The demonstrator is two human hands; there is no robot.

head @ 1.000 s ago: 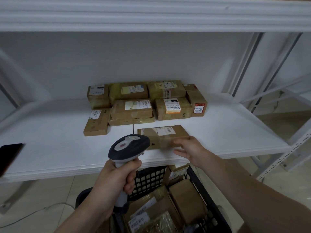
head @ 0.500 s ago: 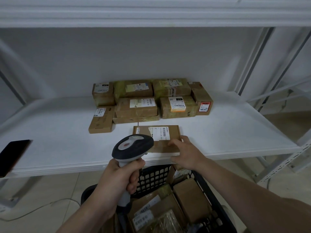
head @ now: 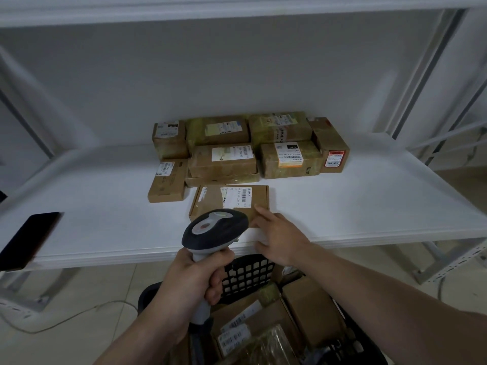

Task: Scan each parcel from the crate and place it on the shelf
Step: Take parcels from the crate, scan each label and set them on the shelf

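Nearest us, the crate [head: 247, 275] is sitting below the shelf's front edge w/ more boxes [head: 311, 306] lying in it. Our left hand [head: 192, 283] is wrapping round the grip of the scanner [head: 213, 227], fingers curled tight, its head pointing fwd over the shelf [head: 355, 206]. Our right hand [head: 282, 238] is lying spread, fingers straight, tips touching the near right corner of the flat parcel [head: 210, 204], pinching nothing. Well off to the left, a dark phone [head: 29, 238] is lying on the shelf. The parcel is resting label-up on the shelf, just in front of the stacked parcels [head: 224, 160], approx. square to them. We're judging it light, thin, stiff cardboard, prob. sliding easily on the smooth white board. So we're favouring a flat push from the near edge, or a hold across the short sides, thumb under and fingers on top.
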